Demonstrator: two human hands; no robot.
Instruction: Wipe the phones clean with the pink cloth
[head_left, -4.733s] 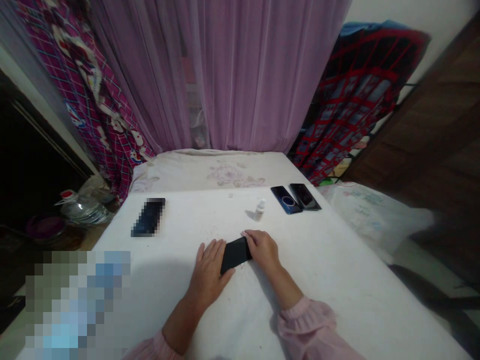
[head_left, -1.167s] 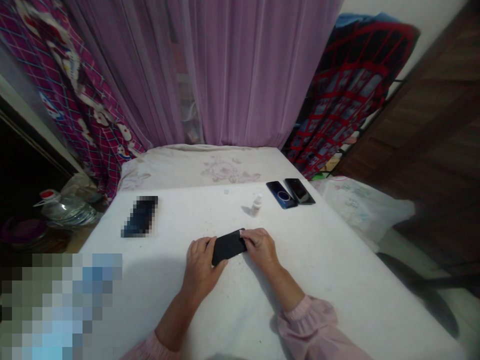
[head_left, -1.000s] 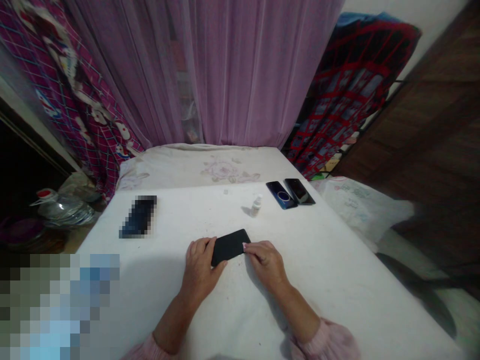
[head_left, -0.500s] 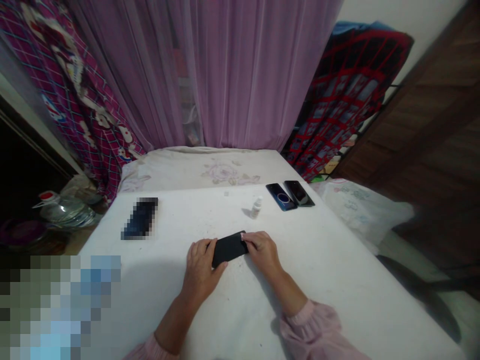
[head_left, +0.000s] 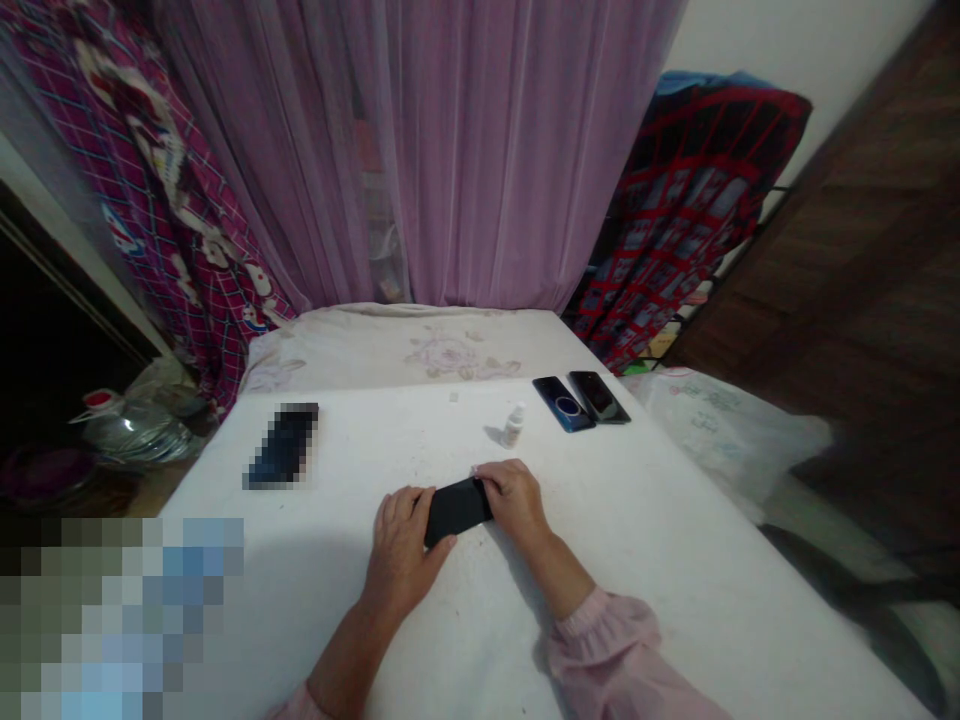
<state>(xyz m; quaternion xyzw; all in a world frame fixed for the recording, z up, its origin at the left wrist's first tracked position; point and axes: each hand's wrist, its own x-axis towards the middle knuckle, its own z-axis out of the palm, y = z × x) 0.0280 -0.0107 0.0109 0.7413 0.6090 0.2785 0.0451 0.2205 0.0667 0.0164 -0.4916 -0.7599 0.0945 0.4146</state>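
Note:
A black smartphone (head_left: 459, 511) lies at a slant on the white table, dark face up. My left hand (head_left: 401, 540) grips its left end, thumb along the near edge and fingers at the far edge. Over the right end, my right hand (head_left: 514, 500) is closed in a pinch on a small pale piece, perhaps cloth or cotton, mostly hidden by the fingers. Those fingertips touch the phone near its far right corner. Just beyond my right hand, a small white bottle (head_left: 514, 426) stands upright.
Two more phones (head_left: 564, 403) lie side by side at the far right of the table (head_left: 645, 560). A pixelated dark object (head_left: 283, 447) lies at the left. Beyond the right edge is a white plastic bag (head_left: 727, 430); a large clear bottle (head_left: 135, 430) stands off the left side.
My right hand has slid a little left along the phone's far edge, pale piece still pinched. My left hand keeps its hold. The view has tilted up slightly.

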